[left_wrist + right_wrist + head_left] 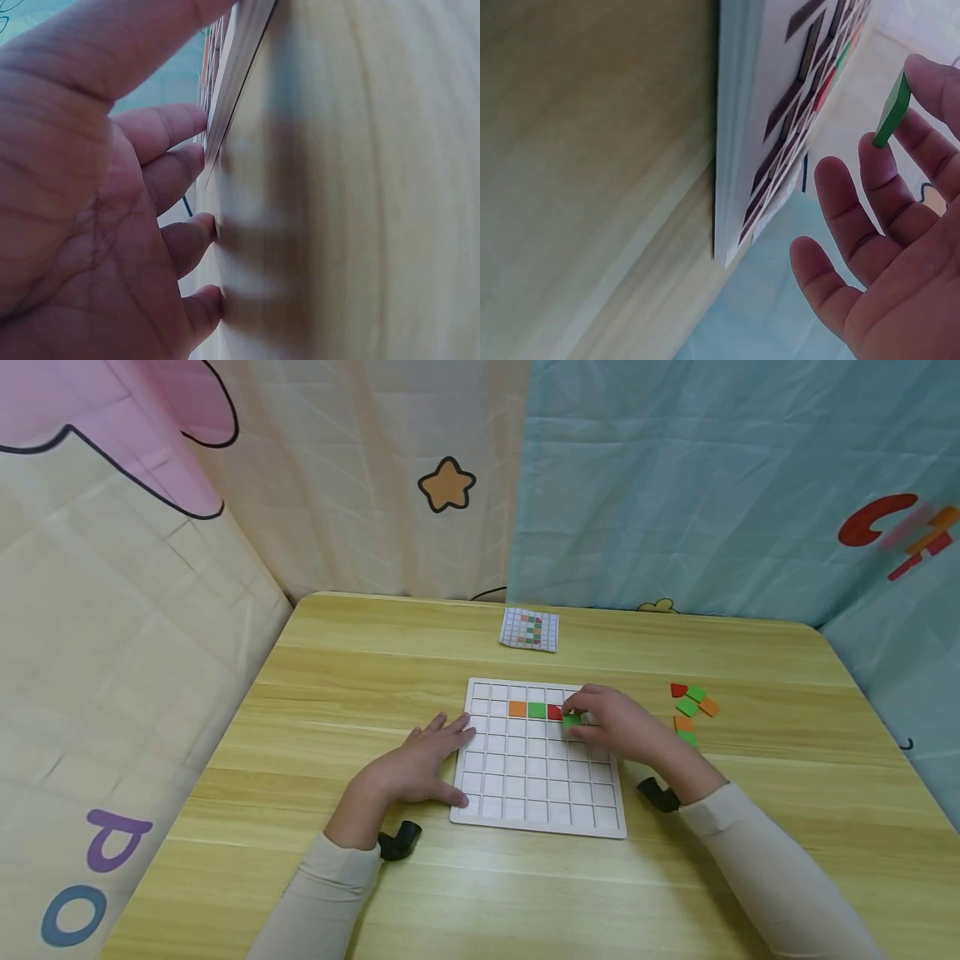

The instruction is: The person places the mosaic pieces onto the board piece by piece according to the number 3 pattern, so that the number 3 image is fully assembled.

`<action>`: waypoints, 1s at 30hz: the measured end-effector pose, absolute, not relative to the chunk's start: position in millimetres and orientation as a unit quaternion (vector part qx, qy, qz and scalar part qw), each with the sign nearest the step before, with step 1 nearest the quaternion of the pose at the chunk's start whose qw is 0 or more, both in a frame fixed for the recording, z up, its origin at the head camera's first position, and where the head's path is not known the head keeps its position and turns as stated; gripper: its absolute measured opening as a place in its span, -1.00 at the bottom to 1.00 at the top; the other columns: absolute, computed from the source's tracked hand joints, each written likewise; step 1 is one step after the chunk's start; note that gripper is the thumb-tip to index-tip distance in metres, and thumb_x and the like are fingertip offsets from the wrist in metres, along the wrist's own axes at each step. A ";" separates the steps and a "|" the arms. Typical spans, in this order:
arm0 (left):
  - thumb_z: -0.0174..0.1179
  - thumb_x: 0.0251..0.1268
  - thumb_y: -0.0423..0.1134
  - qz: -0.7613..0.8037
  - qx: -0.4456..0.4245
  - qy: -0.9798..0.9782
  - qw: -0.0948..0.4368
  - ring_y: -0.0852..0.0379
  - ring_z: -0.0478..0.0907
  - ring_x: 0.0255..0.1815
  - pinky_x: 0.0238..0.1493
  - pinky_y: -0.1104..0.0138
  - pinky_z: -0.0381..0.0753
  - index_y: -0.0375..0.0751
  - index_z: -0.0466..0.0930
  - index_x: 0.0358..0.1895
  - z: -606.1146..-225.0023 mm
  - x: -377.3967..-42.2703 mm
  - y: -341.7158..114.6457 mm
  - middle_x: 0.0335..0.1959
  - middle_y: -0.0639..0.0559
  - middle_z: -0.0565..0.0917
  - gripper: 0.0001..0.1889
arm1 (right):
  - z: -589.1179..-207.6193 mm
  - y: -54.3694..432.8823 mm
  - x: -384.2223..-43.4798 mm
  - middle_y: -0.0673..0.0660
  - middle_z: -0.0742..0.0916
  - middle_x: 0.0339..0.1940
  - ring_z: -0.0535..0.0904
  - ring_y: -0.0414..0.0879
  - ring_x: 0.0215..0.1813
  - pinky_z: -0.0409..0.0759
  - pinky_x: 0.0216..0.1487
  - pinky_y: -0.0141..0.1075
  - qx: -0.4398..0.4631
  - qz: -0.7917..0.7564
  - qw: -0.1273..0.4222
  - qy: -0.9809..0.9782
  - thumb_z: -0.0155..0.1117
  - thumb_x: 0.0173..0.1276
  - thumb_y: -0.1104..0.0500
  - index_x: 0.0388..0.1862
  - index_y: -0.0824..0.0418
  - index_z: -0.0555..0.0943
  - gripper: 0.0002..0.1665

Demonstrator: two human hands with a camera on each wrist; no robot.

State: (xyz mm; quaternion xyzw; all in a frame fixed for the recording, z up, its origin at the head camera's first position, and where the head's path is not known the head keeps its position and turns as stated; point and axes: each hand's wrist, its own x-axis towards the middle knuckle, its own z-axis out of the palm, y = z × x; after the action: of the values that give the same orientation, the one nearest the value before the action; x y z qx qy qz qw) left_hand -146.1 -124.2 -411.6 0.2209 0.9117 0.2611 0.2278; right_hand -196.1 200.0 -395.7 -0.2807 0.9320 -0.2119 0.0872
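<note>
A white grid board (pixel 540 820) lies on the wooden table. In its second row sit an orange square tile (pixel 517 709), a green square tile (pixel 537 710) and a red tile (pixel 554 712), side by side. Over the board, just right of the red tile, my right hand (pixel 618 722) pinches another green square tile (pixel 893 111) between thumb and fingertips. The right wrist view shows that tile held above the board, tilted. My left hand (pixel 420 764) rests at the board's left edge, fingers spread, with thumb and some fingertips on the rim.
Right of the board lie several loose tiles: a red one (pixel 678 691), green ones (pixel 687 707) and orange ones (pixel 708 707). Behind the board is a small printed pattern card (pixel 529 629). Curtains (pixel 360 485) hang along the table's back edge.
</note>
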 end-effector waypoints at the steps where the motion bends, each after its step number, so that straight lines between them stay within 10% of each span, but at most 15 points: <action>1: 0.54 0.01 -0.04 0.262 0.221 0.911 0.228 -0.06 -0.35 0.62 0.53 -0.06 -0.29 -0.07 0.13 0.57 -411.6 -146.1 -124.2 0.62 0.09 -0.05 0.04 | -396.2 199.3 -196.6 0.03 0.67 -0.05 0.53 -0.04 -0.04 0.58 0.05 -0.09 -0.281 -0.210 0.089 0.932 0.43 0.31 0.09 0.02 0.15 0.69 -0.67; 30: 0.54 0.00 -0.04 0.260 0.220 0.913 0.225 -0.06 -0.34 0.62 0.52 -0.08 -0.28 -0.06 0.15 0.57 -413.3 -147.6 -123.5 0.62 0.10 -0.04 0.04 | -405.1 183.7 -204.4 0.01 0.64 -0.14 0.50 -0.09 -0.17 0.53 -0.08 -0.16 -0.301 -0.194 0.092 0.929 0.42 0.32 0.12 0.01 0.15 0.69 -0.69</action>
State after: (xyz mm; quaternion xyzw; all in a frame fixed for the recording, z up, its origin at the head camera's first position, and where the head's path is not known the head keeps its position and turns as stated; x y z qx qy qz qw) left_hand -147.6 -123.5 -413.3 0.2203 0.9127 0.2605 0.2249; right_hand -204.4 183.7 -405.1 -0.3008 0.9293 -0.1936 0.0918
